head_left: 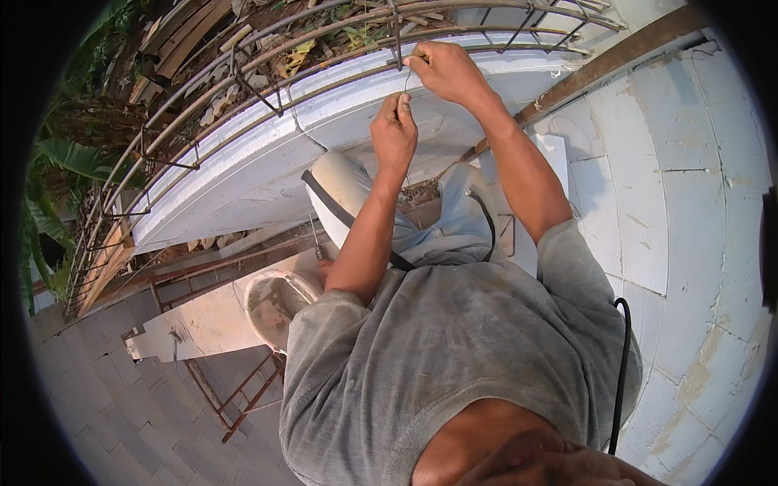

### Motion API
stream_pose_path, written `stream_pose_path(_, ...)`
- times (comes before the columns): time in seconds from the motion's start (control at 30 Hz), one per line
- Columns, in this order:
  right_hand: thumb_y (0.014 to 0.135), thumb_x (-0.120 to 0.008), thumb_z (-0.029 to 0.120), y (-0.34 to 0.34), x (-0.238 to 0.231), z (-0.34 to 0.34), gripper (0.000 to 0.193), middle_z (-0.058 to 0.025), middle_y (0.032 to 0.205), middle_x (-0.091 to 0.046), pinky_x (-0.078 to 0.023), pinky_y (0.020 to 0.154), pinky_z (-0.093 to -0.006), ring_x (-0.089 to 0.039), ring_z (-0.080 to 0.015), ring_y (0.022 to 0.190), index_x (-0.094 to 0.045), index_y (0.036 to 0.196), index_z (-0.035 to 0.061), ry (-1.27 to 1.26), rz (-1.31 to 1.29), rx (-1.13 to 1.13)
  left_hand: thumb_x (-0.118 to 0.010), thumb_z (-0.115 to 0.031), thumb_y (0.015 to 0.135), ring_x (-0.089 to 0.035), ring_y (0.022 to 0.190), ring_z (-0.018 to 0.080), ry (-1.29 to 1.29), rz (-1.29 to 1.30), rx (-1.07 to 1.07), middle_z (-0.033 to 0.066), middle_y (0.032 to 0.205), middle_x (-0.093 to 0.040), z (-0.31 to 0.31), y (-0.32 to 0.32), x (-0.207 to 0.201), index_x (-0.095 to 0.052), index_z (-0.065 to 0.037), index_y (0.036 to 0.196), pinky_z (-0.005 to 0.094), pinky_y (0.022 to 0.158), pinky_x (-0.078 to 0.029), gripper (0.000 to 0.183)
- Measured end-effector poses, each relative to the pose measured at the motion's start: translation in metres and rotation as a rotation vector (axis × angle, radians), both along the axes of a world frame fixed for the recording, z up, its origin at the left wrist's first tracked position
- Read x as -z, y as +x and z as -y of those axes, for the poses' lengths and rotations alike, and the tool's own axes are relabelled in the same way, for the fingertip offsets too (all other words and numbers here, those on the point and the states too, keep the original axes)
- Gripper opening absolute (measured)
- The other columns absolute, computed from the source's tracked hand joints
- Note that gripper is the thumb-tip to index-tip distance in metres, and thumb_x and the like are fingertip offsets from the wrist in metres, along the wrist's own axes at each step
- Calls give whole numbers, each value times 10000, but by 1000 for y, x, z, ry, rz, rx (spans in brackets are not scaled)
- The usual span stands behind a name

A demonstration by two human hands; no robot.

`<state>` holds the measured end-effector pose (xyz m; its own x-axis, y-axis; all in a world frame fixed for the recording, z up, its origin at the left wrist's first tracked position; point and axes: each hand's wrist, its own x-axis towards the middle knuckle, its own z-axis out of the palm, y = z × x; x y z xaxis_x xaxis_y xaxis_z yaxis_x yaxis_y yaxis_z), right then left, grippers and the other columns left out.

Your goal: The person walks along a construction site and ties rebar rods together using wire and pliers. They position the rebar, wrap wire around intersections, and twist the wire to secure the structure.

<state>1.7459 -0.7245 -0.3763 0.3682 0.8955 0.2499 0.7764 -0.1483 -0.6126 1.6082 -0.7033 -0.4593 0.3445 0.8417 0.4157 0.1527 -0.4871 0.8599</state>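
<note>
My right hand (447, 73) is closed in a pinch at a stirrup (396, 36) of the steel rebar cage (320, 78), over the top of the white block wall (231, 158). A thin tie wire (408, 80) runs down from there towards my left hand (394, 136). The left fingers are pinched together on its lower end, just below and to the left of the right hand. How the wire passes around the bar is hidden by my right fingers.
A mortar-smeared bucket (284, 279) stands on a plank (203, 317) at my left, with a rusty scaffold frame (235, 405) below. A brown beam (612, 66) slants at the upper right beside a light block wall (628, 227). Planks and banana leaves (69, 158) lie beyond the cage.
</note>
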Motion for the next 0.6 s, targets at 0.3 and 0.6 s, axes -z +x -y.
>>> stream_pose_path(0.3, 870, -613, 235, -40, 29, 24, 220, -106, 816, -639, -498, 695, -375, -599, -286, 706, -725, 976, 78, 358, 129, 65, -500, -185, 978, -494, 597, 77, -332, 310, 159, 37, 661, -563, 12, 27, 5, -589, 7, 911, 258, 529, -411, 222)
stream_pose_path(0.6, 784, -704, 201, -40, 37, 11, 269, -81, 803, -645, -503, 595, -311, -626, -194, 649, -662, 990, 32, 218, -518, 417, -453, -173, 1005, -403, 574, 36, -460, 317, 211, -32, 639, -471, 20, 11, -5, -593, -23, 894, 235, 485, -342, 233)
